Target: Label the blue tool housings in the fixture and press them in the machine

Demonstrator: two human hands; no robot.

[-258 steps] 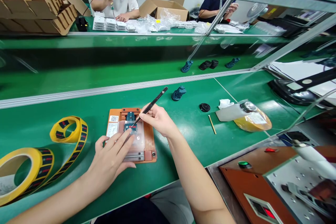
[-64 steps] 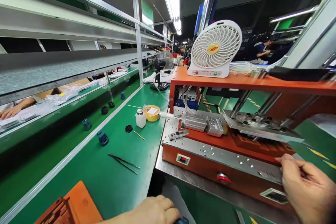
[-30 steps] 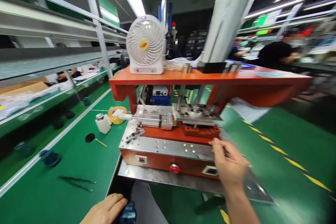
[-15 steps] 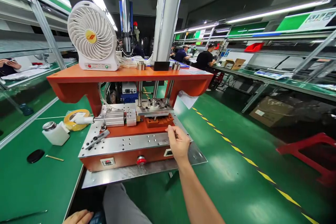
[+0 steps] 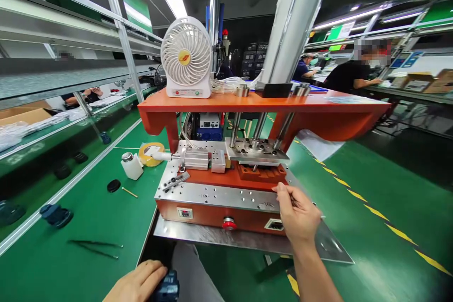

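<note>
My right hand [image 5: 299, 212] is closed, thumb and forefinger pressed together, just in front of the orange-brown fixture block [image 5: 262, 173] on the press. Whatever is pinched there, if anything, is too small to make out. Above the block hangs the press's metal plate [image 5: 258, 151] on its rods. At the bottom edge, my left hand [image 5: 139, 283] has its fingers wrapped over a dark blue ridged plastic part [image 5: 169, 287], partly cut off by the frame. A similar dark blue part [image 5: 56, 215] stands on the green bench to the left.
A white fan [image 5: 186, 59] stands on the press's orange top [image 5: 226, 102]. On the bench lie tweezers [image 5: 95, 245], a white bottle [image 5: 132, 166], yellow tape [image 5: 152, 154], a black cap [image 5: 113, 185] and a small stick [image 5: 130, 192]. A red button [image 5: 229, 223] is on the press front. Co-workers sit further back.
The view has swung left, so the press appears further right. My left hand and the blue part have come further into view. My right hand stays pinched near the fixture block.
</note>
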